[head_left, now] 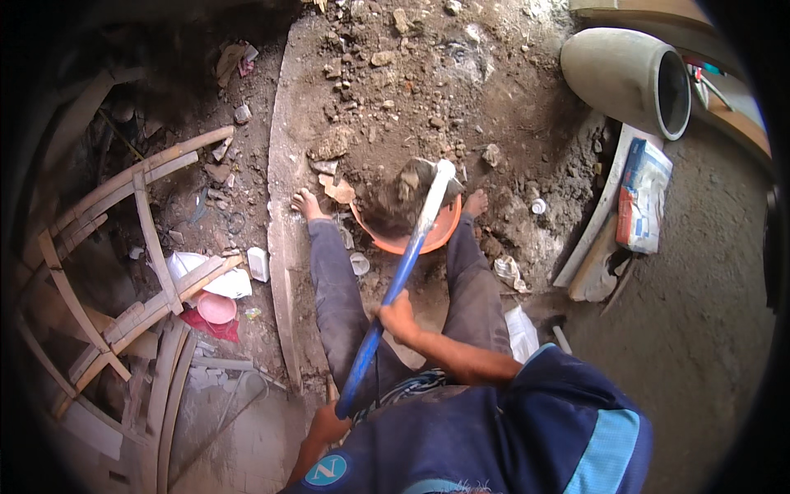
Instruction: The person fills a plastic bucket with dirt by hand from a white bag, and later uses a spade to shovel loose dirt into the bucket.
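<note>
Both my hands are on a hoe with a long blue handle (405, 272), pale toward its head. My right hand (399, 318) wraps round the middle of the handle. Near the butt end, by my waist, my left hand (329, 423) is closed on it, its fingers partly hidden. The soil-covered hoe head (414, 183) is over an orange basin (442, 230) between my bare feet. Dark soil fills part of the basin, and the blade's edge cannot be made out against it.
Rubble and loose soil (387, 90) lie ahead, beside a concrete curb (281, 206). A wooden frame (148, 239) and a pink bowl (216, 309) are at the left. At the right are a large grey pot (617, 78) and a printed sack (644, 196).
</note>
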Tool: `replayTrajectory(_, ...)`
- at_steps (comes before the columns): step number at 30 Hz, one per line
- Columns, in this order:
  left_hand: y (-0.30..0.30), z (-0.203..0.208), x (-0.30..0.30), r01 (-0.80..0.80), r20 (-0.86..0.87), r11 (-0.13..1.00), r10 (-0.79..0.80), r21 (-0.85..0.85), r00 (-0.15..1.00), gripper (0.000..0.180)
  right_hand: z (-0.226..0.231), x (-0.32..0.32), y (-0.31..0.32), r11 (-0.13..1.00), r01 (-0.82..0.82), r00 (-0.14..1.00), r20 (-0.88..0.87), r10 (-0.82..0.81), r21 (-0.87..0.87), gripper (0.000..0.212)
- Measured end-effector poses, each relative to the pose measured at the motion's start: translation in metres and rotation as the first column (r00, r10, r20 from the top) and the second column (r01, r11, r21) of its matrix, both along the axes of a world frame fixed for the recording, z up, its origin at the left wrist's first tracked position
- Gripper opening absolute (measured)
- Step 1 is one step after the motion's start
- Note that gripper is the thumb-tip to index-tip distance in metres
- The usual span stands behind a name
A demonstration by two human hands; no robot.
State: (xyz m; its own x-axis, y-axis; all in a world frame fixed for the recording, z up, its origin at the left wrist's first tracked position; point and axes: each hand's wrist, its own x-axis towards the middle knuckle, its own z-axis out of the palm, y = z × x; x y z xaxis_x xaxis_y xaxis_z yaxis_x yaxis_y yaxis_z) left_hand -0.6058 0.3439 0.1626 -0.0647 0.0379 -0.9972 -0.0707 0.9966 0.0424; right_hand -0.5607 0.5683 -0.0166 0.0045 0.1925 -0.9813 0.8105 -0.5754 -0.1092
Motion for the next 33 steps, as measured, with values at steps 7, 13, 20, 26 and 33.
replayTrajectory(7,0.053,-0.119,-0.01,0.079,-0.209,0.985,-0.046,0.154,0.977,0.043,-0.09,-0.014,0.084,0.86,-0.002,0.987,-0.136,0.083,0.51,0.039)
replayTrajectory(13,0.22,-0.271,-0.115,0.07,-0.28,0.914,0.048,0.4,0.959,0.023,-0.158,-0.167,0.271,0.739,0.178,0.983,-0.152,-0.103,0.649,0.032)
replayTrajectory(20,0.162,-0.21,-0.134,-0.076,-0.241,0.933,0.169,0.352,0.956,0.016,-0.227,-0.189,0.165,0.741,-0.115,0.99,0.015,0.141,0.662,0.032)
replayTrajectory(26,0.085,-0.115,-0.027,-0.023,-0.203,0.999,0.014,-0.039,0.979,0.024,-0.161,-0.072,0.045,0.907,-0.192,0.981,0.041,0.191,0.375,0.038)
replayTrajectory(33,0.12,-0.157,-0.035,0.055,-0.184,0.971,-0.011,0.233,0.983,0.027,-0.093,-0.062,0.148,0.853,0.234,0.972,-0.128,-0.197,0.466,0.033)
